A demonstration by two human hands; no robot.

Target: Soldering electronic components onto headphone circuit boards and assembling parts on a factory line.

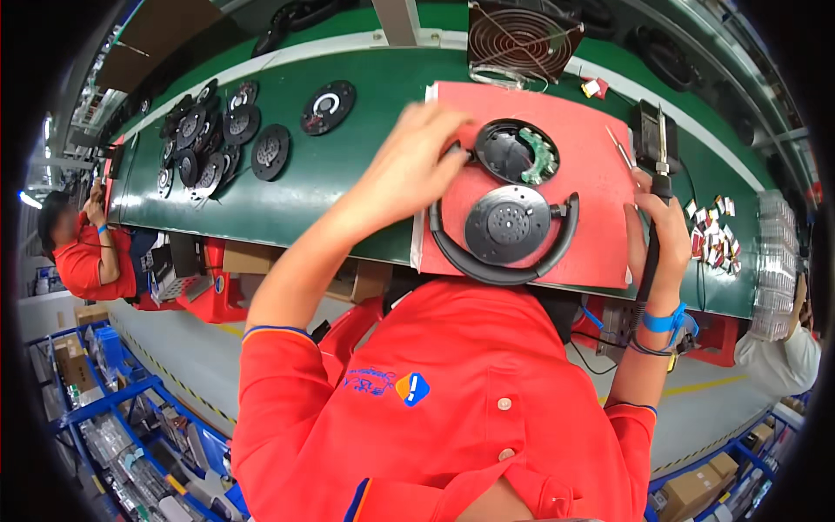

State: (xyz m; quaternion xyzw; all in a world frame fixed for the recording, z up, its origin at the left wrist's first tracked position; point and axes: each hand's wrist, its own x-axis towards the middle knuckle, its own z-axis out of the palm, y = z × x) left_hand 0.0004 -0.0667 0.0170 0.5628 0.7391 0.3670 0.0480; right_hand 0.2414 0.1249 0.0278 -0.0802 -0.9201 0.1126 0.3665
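On a red mat [600,174] lies a black headphone, its headband [500,277] curved toward me. The far ear cup [500,152] is uncovered and shows a green circuit board [539,157]. The nearer ear cup has a round black speaker plate [507,224] with small holes. My left hand [413,165] is beside the far ear cup, thumb and fingers apart, the fingertips blurred. It seems to touch the hinge, but I cannot tell for sure. My right hand [665,217] grips a soldering iron [663,178], its metal tip pointing away from me, next to a black stand [645,130].
Several round black speaker plates [239,126] lie on the green bench [365,104] at left. A fan with a wire guard [522,39] stands behind the mat. Small red-and-white parts [718,244] and stacked clear trays [772,261] are at right. Another person [87,252] works far left.
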